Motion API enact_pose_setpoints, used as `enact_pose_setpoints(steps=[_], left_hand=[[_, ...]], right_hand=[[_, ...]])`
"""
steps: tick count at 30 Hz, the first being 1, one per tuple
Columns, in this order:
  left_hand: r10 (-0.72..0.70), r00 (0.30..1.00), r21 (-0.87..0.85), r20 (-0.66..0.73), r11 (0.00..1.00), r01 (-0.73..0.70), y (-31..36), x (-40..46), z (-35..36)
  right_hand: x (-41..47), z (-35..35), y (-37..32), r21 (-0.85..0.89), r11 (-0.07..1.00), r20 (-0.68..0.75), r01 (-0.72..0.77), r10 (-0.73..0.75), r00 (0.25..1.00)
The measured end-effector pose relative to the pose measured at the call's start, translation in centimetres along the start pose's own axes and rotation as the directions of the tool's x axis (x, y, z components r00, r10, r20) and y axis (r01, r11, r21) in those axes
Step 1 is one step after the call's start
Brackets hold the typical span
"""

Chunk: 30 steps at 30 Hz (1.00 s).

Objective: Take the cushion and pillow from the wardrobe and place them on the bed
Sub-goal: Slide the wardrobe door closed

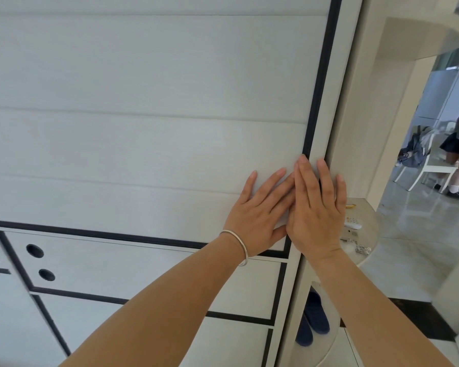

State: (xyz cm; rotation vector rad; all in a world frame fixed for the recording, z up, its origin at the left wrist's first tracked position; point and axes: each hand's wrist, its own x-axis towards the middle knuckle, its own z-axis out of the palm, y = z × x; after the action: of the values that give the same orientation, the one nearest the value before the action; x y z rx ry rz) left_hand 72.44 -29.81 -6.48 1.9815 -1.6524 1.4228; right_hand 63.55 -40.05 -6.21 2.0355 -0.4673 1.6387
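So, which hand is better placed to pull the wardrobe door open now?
Probably the right hand: its straight fingers lie over the right edge of the wardrobe door, while the left hand rests flat on the panel.

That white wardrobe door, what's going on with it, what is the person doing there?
A person has both hands flat on the white wardrobe door, near its right edge. The left hand, with a silver bracelet on its wrist, lies on the panel; the right hand partly overlaps it and reaches over the door's edge. The fingers are straight, pressing rather than gripping. No cushion or pillow is in view. A small rounded shelf to the right holds a few small items.
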Motion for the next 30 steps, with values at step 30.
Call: enact_pose_setpoints(steps=[30], left_hand=[[0.015,0.998,-0.093,0.053,0.996,-0.010,0.2,-0.6,-0.7]], right_hand=[[-0.3,0.1,1.1,0.060,0.996,-0.069,0.071,-0.067,0.995]])
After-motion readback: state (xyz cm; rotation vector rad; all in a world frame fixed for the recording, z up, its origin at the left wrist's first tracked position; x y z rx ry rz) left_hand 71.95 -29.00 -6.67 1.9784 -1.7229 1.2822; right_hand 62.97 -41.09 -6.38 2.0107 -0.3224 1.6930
